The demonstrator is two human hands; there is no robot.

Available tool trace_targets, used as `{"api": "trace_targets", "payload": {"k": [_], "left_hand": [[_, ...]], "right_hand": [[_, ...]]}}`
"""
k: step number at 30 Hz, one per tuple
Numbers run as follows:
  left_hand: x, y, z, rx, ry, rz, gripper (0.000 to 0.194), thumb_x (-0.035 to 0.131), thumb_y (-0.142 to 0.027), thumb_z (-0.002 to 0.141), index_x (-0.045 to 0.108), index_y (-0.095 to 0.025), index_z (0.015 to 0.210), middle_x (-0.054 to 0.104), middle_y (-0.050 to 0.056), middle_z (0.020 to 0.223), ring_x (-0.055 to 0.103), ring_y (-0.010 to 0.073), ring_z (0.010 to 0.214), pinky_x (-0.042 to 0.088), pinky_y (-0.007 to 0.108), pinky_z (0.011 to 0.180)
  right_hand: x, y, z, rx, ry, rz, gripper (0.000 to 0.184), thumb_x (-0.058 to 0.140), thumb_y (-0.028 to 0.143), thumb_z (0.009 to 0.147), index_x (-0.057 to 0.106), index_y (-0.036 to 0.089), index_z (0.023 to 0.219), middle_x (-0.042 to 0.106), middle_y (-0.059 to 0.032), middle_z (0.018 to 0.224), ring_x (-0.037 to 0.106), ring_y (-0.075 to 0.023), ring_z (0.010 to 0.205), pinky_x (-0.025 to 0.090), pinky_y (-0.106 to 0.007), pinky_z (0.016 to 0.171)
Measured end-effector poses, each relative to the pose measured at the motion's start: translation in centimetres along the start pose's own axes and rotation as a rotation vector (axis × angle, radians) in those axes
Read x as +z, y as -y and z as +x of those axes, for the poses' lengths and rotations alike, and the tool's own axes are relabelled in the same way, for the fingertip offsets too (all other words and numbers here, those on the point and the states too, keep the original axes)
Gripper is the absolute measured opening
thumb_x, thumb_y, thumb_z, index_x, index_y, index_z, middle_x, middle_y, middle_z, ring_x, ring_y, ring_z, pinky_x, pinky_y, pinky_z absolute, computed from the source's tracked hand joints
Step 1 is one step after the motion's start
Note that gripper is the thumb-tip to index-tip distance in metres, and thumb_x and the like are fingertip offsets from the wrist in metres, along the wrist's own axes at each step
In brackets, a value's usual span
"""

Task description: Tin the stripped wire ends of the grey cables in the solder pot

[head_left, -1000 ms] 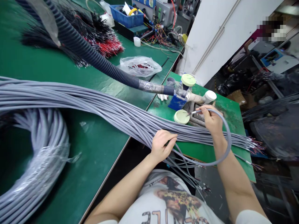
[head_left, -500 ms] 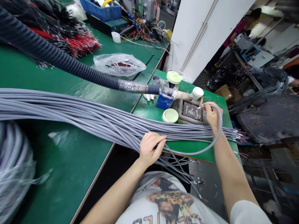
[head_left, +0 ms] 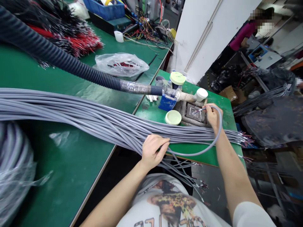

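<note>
My right hand (head_left: 213, 116) pinches a grey cable (head_left: 220, 126) near its stripped end, whose thin wires reach over the dark square surface of what looks like a solder pot (head_left: 195, 113). From there the cable loops down and back left towards my left hand (head_left: 155, 149). That hand is closed at the near edge of a thick bundle of grey cables (head_left: 113, 126), fingers curled over the cables by the loop; its grip is partly hidden. An open, pale green round container (head_left: 173, 117) stands beside the pot.
A black corrugated hose (head_left: 90, 71) runs across to a nozzle beside the pot. Nearby are a blue box (head_left: 167, 102), a lidded jar (head_left: 177, 78) and a white cup (head_left: 201, 94). More cable ends (head_left: 201, 186) hang below the table edge. A person (head_left: 243, 34) is at the back right.
My right hand has shifted slightly left with the cable, and its wire end stays over the pot. My left hand holds its place. The person at the back has changed posture.
</note>
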State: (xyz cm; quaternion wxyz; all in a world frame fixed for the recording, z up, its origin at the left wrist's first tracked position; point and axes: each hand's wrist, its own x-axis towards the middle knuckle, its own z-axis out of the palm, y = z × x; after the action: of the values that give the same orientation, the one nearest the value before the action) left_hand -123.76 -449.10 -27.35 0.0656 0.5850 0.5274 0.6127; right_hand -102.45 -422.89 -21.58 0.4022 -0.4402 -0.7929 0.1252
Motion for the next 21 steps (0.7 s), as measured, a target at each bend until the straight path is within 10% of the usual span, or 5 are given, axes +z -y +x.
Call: {"api": "trace_targets", "payload": {"k": [9, 21], "left_hand": [[0.1, 0.0, 0.1, -0.004, 0.011, 0.039, 0.015, 0.061, -0.015, 0.081, 0.067, -0.019, 0.095, 0.072, 0.004, 0.079, 0.063, 0.0171, 0.076, 0.046, 0.033, 0.074], [2.7, -2.3, -0.2, -0.041, -0.018, -0.234, 0.016, 0.061, -0.014, 0.083, 0.069, -0.018, 0.095, 0.071, 0.005, 0.077, 0.062, 0.0161, 0.072, 0.049, 0.034, 0.071]], "right_hand": [[-2.3, 3.4, -1.3, 0.002, -0.020, 0.069, 0.026, 0.050, 0.041, 0.089, 0.066, 0.021, 0.085, 0.072, -0.0043, 0.083, 0.069, -0.0200, 0.076, 0.057, -0.035, 0.074], [-4.4, 6.8, -13.5, 0.234, -0.084, 0.972, 0.023, 0.041, 0.032, 0.097, 0.063, 0.032, 0.098, 0.073, 0.0046, 0.094, 0.071, -0.0123, 0.082, 0.059, -0.032, 0.079]]}}
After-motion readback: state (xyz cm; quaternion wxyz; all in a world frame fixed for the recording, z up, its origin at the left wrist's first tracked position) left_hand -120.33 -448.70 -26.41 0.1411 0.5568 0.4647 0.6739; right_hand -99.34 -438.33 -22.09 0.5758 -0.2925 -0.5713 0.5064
